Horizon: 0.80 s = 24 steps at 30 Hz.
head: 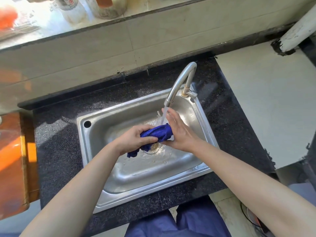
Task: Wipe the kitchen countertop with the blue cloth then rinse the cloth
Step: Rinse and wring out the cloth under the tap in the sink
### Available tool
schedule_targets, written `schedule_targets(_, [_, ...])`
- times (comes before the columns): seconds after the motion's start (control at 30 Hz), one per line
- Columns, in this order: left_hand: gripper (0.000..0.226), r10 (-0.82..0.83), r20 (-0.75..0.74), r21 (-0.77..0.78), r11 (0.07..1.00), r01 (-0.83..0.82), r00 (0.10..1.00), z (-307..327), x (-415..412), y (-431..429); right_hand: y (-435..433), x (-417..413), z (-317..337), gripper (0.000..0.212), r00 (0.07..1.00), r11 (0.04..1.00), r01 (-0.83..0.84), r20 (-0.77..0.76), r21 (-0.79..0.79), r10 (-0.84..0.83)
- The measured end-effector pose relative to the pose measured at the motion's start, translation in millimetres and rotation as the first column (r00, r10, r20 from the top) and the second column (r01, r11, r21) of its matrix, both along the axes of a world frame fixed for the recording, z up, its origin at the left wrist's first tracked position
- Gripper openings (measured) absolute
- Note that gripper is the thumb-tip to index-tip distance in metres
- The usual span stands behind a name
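cloth: blue cloth [156, 134], bunched up, held over the middle of the sink [89, 151], above the drain [154, 147]; one corner hangs down toward the basin floor.
water: stream [163, 117] from the faucet [181, 79] lands on the cloth's upper right end; splash around the drain.
left grip: my left hand [135, 138] wraps the cloth's left part, fingers over the top, thumb across the front. Firm hold.
right grip: my right hand [179, 132] is flat, fingers straight and spread, palm against the cloth's right end, fingertips up beside the stream. Thumb runs under the cloth; can't tell if it pinches.
stage: rinse step, in progress. Tap running, cloth soaked.
done: wiping looks finished, judging by the cloth being at the tap. The dark speckled countertop [59, 151] around the sink shows no obvious mess, but I can't confirm it was wiped.
left to do: work the cloth under the stream, wring it, shut the tap.
risk: splash over the rim onto the counter.
surroundings: pale tiled surface [265, 100] to the right, bottles [109, 7] on the ledge behind, orange item [10, 151] at the left edge.
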State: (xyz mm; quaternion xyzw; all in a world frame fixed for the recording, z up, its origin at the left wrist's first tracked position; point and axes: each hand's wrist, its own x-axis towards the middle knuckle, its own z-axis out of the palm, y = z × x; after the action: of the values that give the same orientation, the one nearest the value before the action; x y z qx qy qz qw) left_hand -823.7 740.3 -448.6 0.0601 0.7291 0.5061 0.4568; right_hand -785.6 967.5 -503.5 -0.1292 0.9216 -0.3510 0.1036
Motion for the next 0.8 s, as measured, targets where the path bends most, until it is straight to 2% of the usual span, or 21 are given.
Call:
schedule_targets(0.1, [0.031, 0.004, -0.008, -0.035, 0.999, -0.005, 1.000, 3, -2, 2, -5, 1, 2, 0.094, 0.984, 0.999, -0.025, -0.176, -0.032, 0.019])
schedule_targets(0.17, [0.041, -0.025, -0.117, -0.111, 0.994, 0.012, 0.993, 3, -4, 3, -6, -1, 4, 0.079, 0.973, 0.998, -0.036, -0.227, 0.042, 0.044])
schedule_targets(0.27, [0.056, -0.189, -0.326, -0.275, 0.956, 0.098, 0.927, -5, -6, 1, -1, -9, 18, 0.052, 0.994, 0.938, -0.082, -0.037, 0.337, 0.100])
schedule_targets(0.33, [0.061, -0.276, -0.403, -0.346, 0.929, 0.134, 0.873, -10, -6, -3, 2, -15, 30, 0.035, 0.993, 0.917, -0.078, 0.109, 0.390, 0.039])
schedule_targets(0.43, [0.049, -0.350, -0.548, -0.427, 0.898, 0.105, 0.760, -15, -7, -9, 1, -16, 38, 0.033, 0.918, 0.981, 0.047, 0.380, 0.186, -0.116])
schedule_targets(0.5, [0.042, -0.404, -0.624, -0.482, 0.873, 0.078, 0.669, -17, -9, -12, -4, -14, 37, 0.030, 0.865, 0.989, 0.138, 0.478, 0.058, -0.149])
schedule_targets(0.53, [0.040, -0.411, -0.638, -0.493, 0.867, 0.065, 0.651, -18, -9, -12, -6, -13, 37, 0.030, 0.848, 0.986, 0.168, 0.508, 0.014, -0.151])
schedule_targets(0.67, [0.034, -0.421, -0.643, -0.519, 0.854, 0.039, 0.640, -17, -9, -15, -10, -12, 37, 0.036, 0.812, 0.964, 0.240, 0.569, -0.119, -0.132])
schedule_targets(0.73, [0.032, -0.419, -0.648, -0.526, 0.850, 0.024, 0.636, -17, -8, -17, -12, -15, 36, 0.035, 0.809, 0.959, 0.250, 0.573, -0.130, -0.133])
schedule_targets(0.8, [0.032, -0.358, -0.650, -0.490, 0.872, -0.009, 0.670, -17, -6, -17, -15, -17, 35, 0.033, 0.826, 0.961, 0.252, 0.543, -0.114, -0.152])
